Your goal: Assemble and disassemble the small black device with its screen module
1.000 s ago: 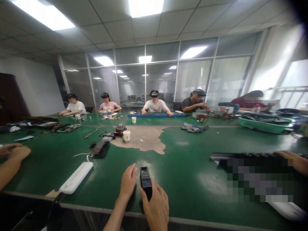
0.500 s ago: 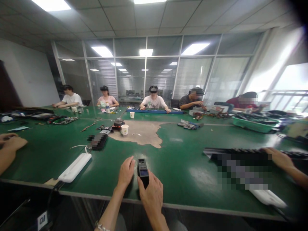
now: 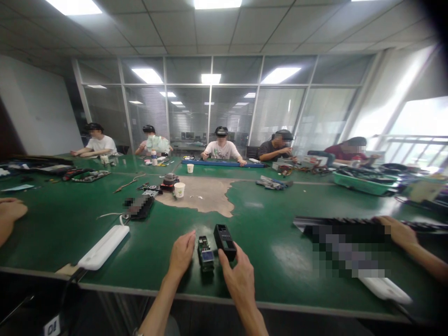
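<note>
My right hand (image 3: 240,273) grips a black plastic housing (image 3: 225,241), tilted, with openings in its upper face. Just left of the housing a narrow circuit board assembly (image 3: 206,255) with a small bluish screen sits exposed on the green table (image 3: 273,280). My left hand (image 3: 182,254) rests on the table left of the board, apart from it. Its fingers are loosely extended, and nothing shows in them.
White power strips (image 3: 105,247) lie at left and lower right. Ahead are a paper cup (image 3: 179,189), a bare brown patch (image 3: 206,191), and gloves or tools (image 3: 273,182). A neighbour's hand (image 3: 399,231) touches a long black part (image 3: 336,225) at right. Several people sit opposite.
The black housing has come off the circuit board and moved right in my right hand, leaving the board uncovered on the table. My left hand stays nearly in place.
</note>
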Demonstrator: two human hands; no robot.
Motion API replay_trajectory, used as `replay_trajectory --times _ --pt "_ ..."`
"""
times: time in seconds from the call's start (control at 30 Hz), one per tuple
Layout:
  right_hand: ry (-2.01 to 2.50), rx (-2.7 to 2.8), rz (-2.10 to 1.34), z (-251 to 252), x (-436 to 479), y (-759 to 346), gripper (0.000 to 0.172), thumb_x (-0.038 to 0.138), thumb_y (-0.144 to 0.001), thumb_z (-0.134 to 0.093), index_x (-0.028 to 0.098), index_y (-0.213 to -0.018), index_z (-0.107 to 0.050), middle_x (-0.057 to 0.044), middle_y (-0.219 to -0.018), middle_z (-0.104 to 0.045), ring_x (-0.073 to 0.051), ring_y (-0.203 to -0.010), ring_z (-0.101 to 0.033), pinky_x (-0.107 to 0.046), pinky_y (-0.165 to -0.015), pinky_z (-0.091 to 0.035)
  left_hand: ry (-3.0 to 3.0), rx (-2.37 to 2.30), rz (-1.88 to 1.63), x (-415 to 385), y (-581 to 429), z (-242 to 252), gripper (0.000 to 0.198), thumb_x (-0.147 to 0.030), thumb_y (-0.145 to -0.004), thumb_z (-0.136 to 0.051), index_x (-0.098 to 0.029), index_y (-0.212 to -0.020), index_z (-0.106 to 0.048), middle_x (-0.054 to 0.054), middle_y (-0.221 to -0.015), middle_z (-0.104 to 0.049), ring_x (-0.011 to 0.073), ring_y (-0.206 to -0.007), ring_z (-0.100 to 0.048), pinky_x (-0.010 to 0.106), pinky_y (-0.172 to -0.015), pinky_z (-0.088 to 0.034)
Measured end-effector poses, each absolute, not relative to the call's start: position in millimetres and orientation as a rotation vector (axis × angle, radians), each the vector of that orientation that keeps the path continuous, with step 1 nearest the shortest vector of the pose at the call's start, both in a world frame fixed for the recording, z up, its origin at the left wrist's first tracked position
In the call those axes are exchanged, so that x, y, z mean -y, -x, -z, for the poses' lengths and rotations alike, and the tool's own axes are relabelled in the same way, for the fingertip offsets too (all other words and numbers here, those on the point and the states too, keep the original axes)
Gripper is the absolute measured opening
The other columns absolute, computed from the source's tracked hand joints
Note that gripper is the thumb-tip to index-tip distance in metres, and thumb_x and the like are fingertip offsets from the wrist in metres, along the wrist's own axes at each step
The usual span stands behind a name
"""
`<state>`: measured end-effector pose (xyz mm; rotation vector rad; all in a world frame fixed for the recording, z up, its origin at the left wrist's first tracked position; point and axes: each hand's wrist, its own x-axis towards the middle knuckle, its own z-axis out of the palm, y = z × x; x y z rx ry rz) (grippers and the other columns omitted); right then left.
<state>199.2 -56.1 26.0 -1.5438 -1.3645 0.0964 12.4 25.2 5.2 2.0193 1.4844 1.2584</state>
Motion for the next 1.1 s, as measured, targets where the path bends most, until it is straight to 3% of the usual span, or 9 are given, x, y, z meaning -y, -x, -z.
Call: replay_trajectory --times 0.23,0.47,0.7,0.93,1.1 --pt "1.659 1.406 0.018 1.4 56.0 -213.0 0.05 0.05 -0.084 -0.051 0.013 -0.117 -0.057 -0.014 -0.113 -0.063 -0.026 -0.108 -0.057 -0.039 -0.095 -0.042 -2.019 -1.494 -1.192 -20.6 -14.4 -11.2 0.047 -0.047 -0.095 -0.033 -0.021 -0.126 -0.057 0.006 -0.119 -0.066 0.0197 -0.114 -0.059 0.034 -0.101 -0.044" --pt "1.726 1.464 0.167 16.8 56.5 -214.2 0.061 0.051 -0.081 -0.054 0.004 -0.12 -0.055 -0.021 -0.121 -0.058 -0.031 -0.123 -0.045 -0.042 -0.104 -0.035 -2.161 -1.518 -1.105 -23.1 -16.1 -9.4 0.046 -0.046 -0.095 -0.032 -0.022 -0.124 -0.059 0.006 -0.121 -0.065 0.0203 -0.112 -0.06 0.036 -0.102 -0.042" --pt "1.807 1.434 0.179 14.1 58.7 -207.5 0.081 0.053 -0.079 -0.054 -0.001 -0.137 -0.036 -0.022 -0.131 -0.05 -0.031 -0.124 -0.043 -0.04 -0.103 -0.034 -2.282 -1.527 -1.005 -20.0 -18.7 -10.5 0.041 -0.042 -0.097 -0.031 -0.028 -0.128 -0.054 0.002 -0.125 -0.062 0.0192 -0.116 -0.056 0.04 -0.104 -0.037" --pt "1.847 1.398 0.116 7.5 61.3 -205.7 0.064 0.051 -0.084 -0.049 0.006 -0.129 -0.048 -0.018 -0.121 -0.058 -0.03 -0.116 -0.05 -0.04 -0.097 -0.038 -2.287 -1.449 -0.945 -18.1 -21.3 -12.1 0.042 -0.043 -0.096 -0.031 -0.032 -0.133 -0.047 0.001 -0.131 -0.058 0.0183 -0.123 -0.051 0.042 -0.108 -0.032" --pt "1.809 1.355 0.0 -1.3 61.5 -207.4 0.058 0.052 -0.084 -0.049 0.011 -0.123 -0.054 -0.016 -0.116 -0.062 -0.029 -0.109 -0.056 -0.041 -0.093 -0.041 -2.068 -1.495 -1.116 -25.2 -19.1 -4.5 0.049 -0.045 -0.095 -0.032 -0.021 -0.134 -0.048 0.007 -0.131 -0.058 0.0201 -0.122 -0.053 0.038 -0.107 -0.036"
